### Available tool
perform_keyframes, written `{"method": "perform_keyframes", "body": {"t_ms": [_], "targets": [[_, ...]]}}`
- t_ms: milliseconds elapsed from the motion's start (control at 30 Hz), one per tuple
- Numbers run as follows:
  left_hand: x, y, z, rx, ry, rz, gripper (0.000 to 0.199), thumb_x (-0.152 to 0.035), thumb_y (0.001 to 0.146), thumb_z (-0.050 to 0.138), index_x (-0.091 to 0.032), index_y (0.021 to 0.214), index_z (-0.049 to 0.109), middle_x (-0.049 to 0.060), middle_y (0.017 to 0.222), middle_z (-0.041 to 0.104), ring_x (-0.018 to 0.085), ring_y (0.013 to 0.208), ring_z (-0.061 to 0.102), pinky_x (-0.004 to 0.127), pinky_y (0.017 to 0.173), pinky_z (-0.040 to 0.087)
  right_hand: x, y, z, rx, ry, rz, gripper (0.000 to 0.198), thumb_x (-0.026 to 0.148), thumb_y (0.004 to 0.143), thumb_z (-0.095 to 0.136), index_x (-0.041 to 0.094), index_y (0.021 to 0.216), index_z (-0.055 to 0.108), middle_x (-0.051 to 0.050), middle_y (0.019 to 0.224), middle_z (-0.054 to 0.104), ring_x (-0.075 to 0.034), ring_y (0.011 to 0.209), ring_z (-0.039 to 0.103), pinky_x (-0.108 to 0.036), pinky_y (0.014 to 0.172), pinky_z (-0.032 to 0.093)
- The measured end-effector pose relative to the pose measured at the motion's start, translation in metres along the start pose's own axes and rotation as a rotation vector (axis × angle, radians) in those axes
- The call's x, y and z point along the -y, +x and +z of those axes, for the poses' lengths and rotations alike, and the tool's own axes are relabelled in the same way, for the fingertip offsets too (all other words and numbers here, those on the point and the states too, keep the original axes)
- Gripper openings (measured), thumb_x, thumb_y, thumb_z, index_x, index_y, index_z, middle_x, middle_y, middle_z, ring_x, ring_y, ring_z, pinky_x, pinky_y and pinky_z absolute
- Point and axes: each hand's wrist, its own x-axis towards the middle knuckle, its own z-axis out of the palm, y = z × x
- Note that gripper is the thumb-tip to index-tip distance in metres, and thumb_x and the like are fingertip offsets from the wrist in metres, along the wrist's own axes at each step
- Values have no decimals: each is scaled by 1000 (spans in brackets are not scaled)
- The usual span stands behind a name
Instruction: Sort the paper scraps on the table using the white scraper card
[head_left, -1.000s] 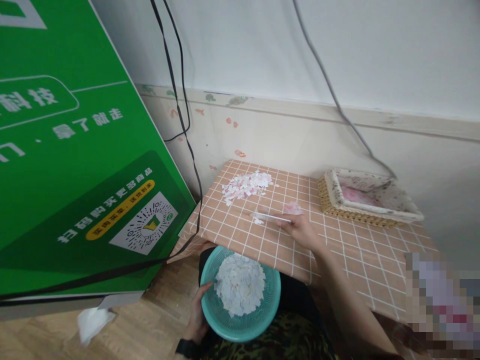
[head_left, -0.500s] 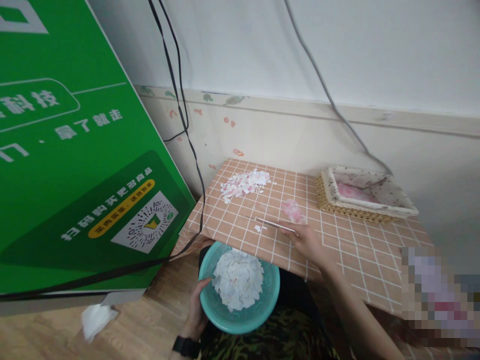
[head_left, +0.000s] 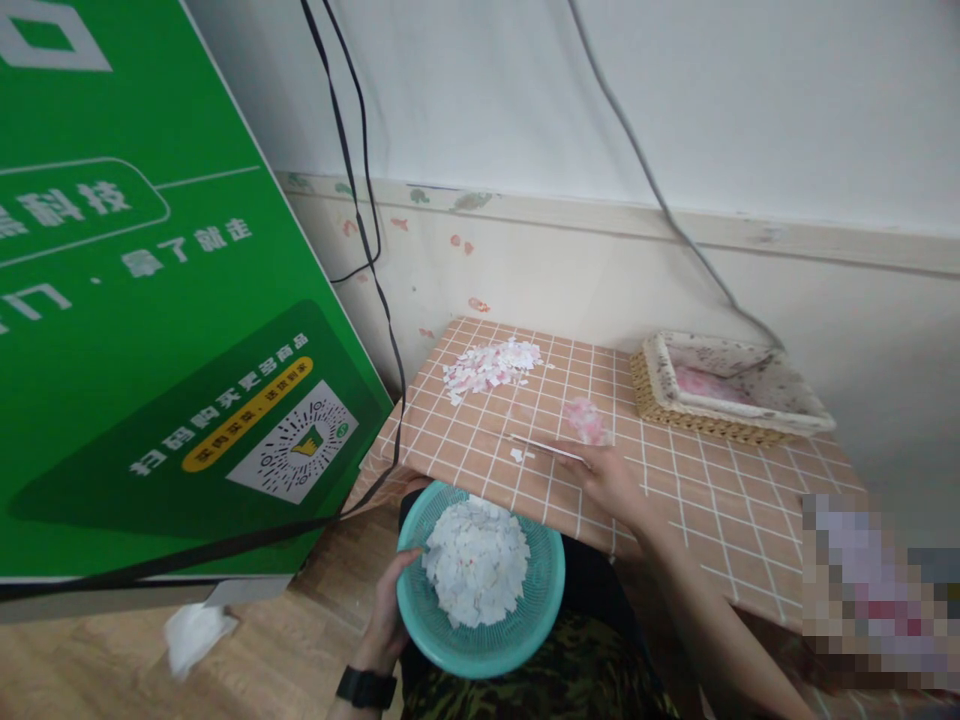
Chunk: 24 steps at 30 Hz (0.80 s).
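My left hand (head_left: 391,605) grips the left rim of a turquoise plastic colander (head_left: 536,610), thumb over the edge. White torn paper pieces (head_left: 480,560) are heaped inside it, and it rests over my lap below the table edge. On the table, my right hand (head_left: 607,478) is closed on a thin, pale stick-like tool (head_left: 546,447), whose exact kind I cannot make out. Its tip points left, just above a small white paper scrap (head_left: 517,455). Just beyond that hand lies a pink-and-white clump (head_left: 586,420). A pile of white and pink paper bits (head_left: 491,368) sits farther back.
The table (head_left: 720,510) has a brown checked cloth. A cloth-lined wicker basket (head_left: 712,425) with something pink inside stands at the back right. A dark cable (head_left: 401,400) hangs past the table's left corner, beside a green panel (head_left: 187,330). A white bag-like item (head_left: 196,635) lies on the floor.
The colander has shifted very slightly down and right with my left hand. My right hand and the stick-like tool have barely moved; the view has turned slightly.
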Motion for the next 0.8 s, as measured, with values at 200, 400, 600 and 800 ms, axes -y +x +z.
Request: {"method": "perform_keyframes", "body": {"t_ms": [200,400,600,800], "targets": [[-4,-2,5,4,-7,40,16,-22,66,67,-11,76,71,8,71,75,28,74,69,41,77,51,8,-29,-2,49,75,3,34,19,87,44,27,112,66,-5,109,68,-23,100,63,-39,87,50],[-1,-1,1,36,-10,28,18,-24,68,66,-10,78,72,9,73,76,26,68,69,41,75,52,46,-41,3,158,198,-51,33,21,89,45,31,112,65,-2,105,69,-21,93,65,-34,82,51],[0,-2,0,41,-43,28,15,-23,69,67,-12,76,71,6,69,74,23,66,68,38,76,51,63,-36,16,142,274,-39,32,24,90,43,32,113,65,-1,101,70,-20,87,67,-32,75,53],[1,-1,2,32,-32,27,16,-23,67,67,-10,76,71,7,70,75,25,67,68,41,76,51,59,-20,61,32,32,-289,49,11,84,43,27,129,52,-4,124,59,-18,111,57,-34,93,46]]}}
